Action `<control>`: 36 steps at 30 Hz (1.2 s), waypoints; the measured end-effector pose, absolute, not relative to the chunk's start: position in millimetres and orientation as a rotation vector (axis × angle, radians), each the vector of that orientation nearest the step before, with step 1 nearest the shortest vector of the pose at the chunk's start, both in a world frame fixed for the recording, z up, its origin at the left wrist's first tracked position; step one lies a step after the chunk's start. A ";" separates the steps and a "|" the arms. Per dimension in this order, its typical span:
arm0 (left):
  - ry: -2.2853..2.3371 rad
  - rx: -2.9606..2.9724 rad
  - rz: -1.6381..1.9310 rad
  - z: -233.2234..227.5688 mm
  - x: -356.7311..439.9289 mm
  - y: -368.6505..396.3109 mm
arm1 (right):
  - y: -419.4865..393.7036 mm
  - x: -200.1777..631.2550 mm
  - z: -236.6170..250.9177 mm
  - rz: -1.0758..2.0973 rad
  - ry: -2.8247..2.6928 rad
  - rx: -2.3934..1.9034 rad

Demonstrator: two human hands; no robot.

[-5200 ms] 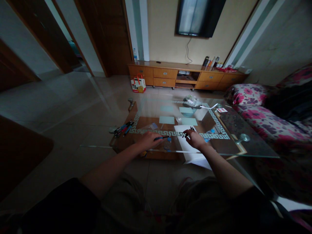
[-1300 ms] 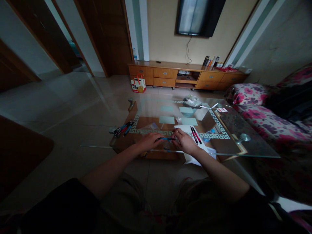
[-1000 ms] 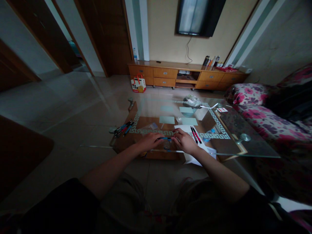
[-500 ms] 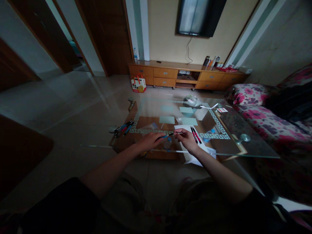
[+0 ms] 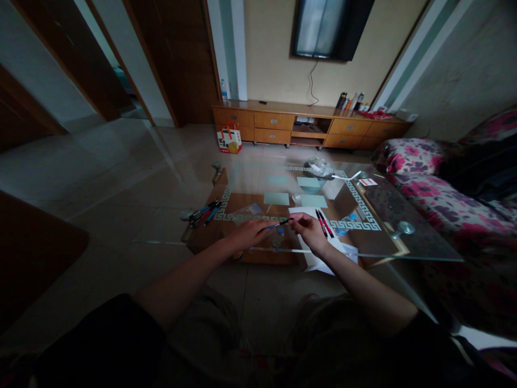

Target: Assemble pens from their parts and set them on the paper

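Observation:
Above the near edge of a glass table [image 5: 250,178], my left hand [image 5: 252,231] is closed around the blue part of a pen [image 5: 278,223]. The pen's dark end points right, and the fingertips of my right hand [image 5: 309,230] pinch it there. Two red and black pens [image 5: 324,223] lie side by side on a white sheet of paper [image 5: 319,261], just right of my right hand. Several more pens [image 5: 204,213] are heaped at the table's left side.
A clear plastic bag [image 5: 319,168] rests toward the table's far side, near a red and white card [image 5: 368,182]. Beyond stand a wooden TV cabinet [image 5: 274,121] and a carton with red handles [image 5: 229,141]. A flowered sofa [image 5: 420,156] is on the right.
Both hands stay nearly in place over the table. The pen between them has tilted slightly, its dark end now a little higher. Nothing on the table has moved.

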State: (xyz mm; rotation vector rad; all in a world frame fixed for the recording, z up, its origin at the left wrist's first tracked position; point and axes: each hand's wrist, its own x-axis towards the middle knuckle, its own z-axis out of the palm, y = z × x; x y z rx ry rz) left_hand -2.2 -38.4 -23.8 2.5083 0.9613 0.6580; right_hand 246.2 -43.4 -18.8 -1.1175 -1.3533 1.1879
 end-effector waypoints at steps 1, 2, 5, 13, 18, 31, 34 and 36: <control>0.974 2.516 0.652 -24.0 -2.3 -38.5 | -43.4 246.7 -18.9 1.185 -1.351 -1.118; 0.985 2.521 0.644 -24.0 -2.5 -38.6 | -43.3 247.4 -18.8 1.181 -1.348 -1.119; 1.008 2.523 0.624 -23.3 -2.9 -39.2 | -42.6 249.5 -17.8 1.180 -1.335 -1.125; 1.046 2.518 0.594 -21.2 -2.7 -40.4 | -38.1 256.3 -19.5 1.081 -1.328 -1.145; 1.045 2.516 0.586 -18.0 -3.0 -41.5 | -31.9 264.6 -25.0 0.967 -1.376 -1.161; 1.063 2.501 0.602 -23.4 -5.3 -39.8 | -22.5 309.5 -15.3 0.404 -1.721 -1.408; 1.054 2.501 0.603 -22.5 -5.7 -39.9 | -23.3 310.0 -16.7 0.366 -1.854 -1.401; 1.061 2.502 0.600 -22.5 -5.9 -39.7 | -23.3 307.6 -19.7 0.354 -1.924 -1.387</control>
